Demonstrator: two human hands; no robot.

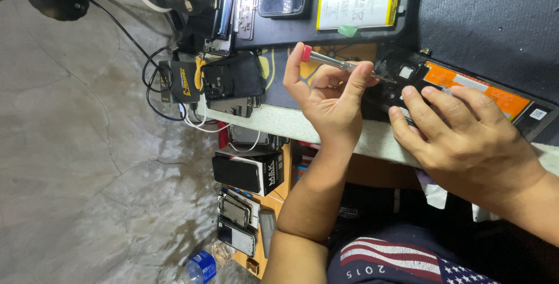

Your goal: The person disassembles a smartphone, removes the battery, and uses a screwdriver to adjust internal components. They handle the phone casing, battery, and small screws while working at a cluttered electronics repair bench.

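Holding screwdriver (340,63) in left hand (329,100); right hand (466,141) pressing opened phone (466,89).

Phone repair workshop (dismantled phones (239,211) everywhere).

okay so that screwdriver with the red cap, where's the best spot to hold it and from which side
Grip the screwdriver on its slim metal shaft below the red cap, from the near side, as the left hand does: the tip is on the opened phone, so the cap end is free.

Screwdriver (340,64) tip hidden against the opened phone (466,89), whose near edge the right hand (466,138) covers. Water bottle (200,267) cut off at bottom edge.
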